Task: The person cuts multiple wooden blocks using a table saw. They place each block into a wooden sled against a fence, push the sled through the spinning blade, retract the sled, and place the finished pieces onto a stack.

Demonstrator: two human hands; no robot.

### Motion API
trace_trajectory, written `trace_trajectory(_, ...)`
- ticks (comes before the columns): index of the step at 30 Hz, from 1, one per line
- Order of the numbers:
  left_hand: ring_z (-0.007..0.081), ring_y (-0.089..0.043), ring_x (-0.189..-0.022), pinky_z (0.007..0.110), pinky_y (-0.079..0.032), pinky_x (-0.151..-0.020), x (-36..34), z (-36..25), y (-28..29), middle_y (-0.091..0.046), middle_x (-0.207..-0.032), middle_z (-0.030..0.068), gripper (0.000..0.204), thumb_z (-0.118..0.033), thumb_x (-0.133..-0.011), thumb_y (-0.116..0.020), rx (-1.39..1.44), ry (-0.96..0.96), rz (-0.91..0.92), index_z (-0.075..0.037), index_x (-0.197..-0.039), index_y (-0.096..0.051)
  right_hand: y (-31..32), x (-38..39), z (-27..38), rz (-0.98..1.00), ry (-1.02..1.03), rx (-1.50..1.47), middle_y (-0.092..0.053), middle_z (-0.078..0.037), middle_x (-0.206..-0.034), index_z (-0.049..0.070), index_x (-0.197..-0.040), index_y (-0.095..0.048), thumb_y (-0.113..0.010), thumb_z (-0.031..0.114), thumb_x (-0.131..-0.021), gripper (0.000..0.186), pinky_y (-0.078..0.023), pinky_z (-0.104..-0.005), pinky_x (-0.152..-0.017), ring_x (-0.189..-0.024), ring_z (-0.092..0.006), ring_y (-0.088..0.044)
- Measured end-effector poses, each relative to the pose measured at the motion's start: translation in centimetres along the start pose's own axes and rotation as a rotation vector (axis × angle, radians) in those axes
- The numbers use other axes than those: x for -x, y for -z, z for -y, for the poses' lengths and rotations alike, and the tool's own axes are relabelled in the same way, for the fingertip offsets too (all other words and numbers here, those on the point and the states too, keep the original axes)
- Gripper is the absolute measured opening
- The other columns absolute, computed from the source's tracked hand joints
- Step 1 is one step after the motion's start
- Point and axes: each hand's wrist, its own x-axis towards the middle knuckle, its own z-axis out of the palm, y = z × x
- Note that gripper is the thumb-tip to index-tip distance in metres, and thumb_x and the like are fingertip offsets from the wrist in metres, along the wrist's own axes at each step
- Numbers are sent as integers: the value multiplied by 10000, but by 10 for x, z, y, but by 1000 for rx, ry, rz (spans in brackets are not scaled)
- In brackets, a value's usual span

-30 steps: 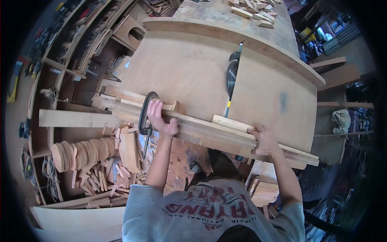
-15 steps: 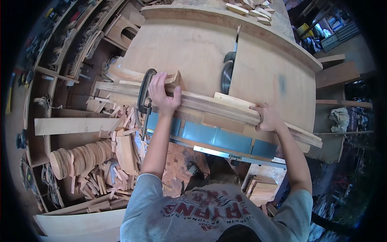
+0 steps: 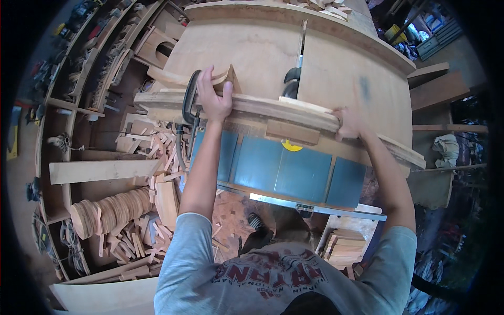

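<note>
A plywood sled (image 3: 247, 50) lies over the blue saw table (image 3: 257, 168), and a dark circular saw blade (image 3: 290, 90) stands in its slot. My left hand (image 3: 215, 102) is closed around a curved wooden block (image 3: 230, 79) at the sled's near fence (image 3: 252, 107), right beside a black C-clamp (image 3: 190, 100). A pale wooden strip (image 3: 307, 107) lies along the far side of that fence, its left part meeting the blade. Farther right, my right hand (image 3: 350, 125) grips the strip's right end against the fence, fingertips partly hidden.
The sled's far fence (image 3: 294, 13) has small offcuts (image 3: 331, 8) behind it. Shelves (image 3: 79, 68) run along the left, above heaped scraps (image 3: 131, 236) and a row of thin wooden discs (image 3: 110, 210). Boards (image 3: 441, 94) project at the right. Below the fence shows a yellow insert (image 3: 292, 146).
Both hands and the sled have moved away from me. The fence and strip now reach the blade, and more blue table with the yellow insert is uncovered.
</note>
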Motion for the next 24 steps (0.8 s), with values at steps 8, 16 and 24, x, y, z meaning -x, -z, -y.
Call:
trace_trajectory(8, 241, -481, -974, 407, -408, -866, 262, -121, 103, -467, -975, 74, 178, -194, -1057, -549, 276, 569, -45, -32, -1002, -500, 9, 3, -39, 76, -268, 3, -751, -192, -1176, 52, -1193, -747, -815, 205, -450, 762, -575, -460, -940, -1078, -388, -703)
trace_trajectory(16, 350, -643, -1234, 530, -538, -1066, 482, 49, 98, -647, -1398, 145, 756, -721, -1042, -360, 1203, 1857, -365, -116, -1428, -596, 7, -19, 10, -42, -131, -72, -714, -183, -1269, 78, -1272, -711, -785, 161, -548, 733, -556, -459, -985, -1184, -380, -669)
trace_trajectory(24, 310, -615, -1311, 515, -422, -1117, 504, -48, 193, -660, -1443, 138, 752, -633, -1086, -340, 344, 1849, 792, -117, -1625, -432, -31, 11, 60, -507, -353, 68, -719, -156, -1242, 116, -1208, -703, -728, 170, -698, 514, -490, -489, -1050, -1198, -363, -658)
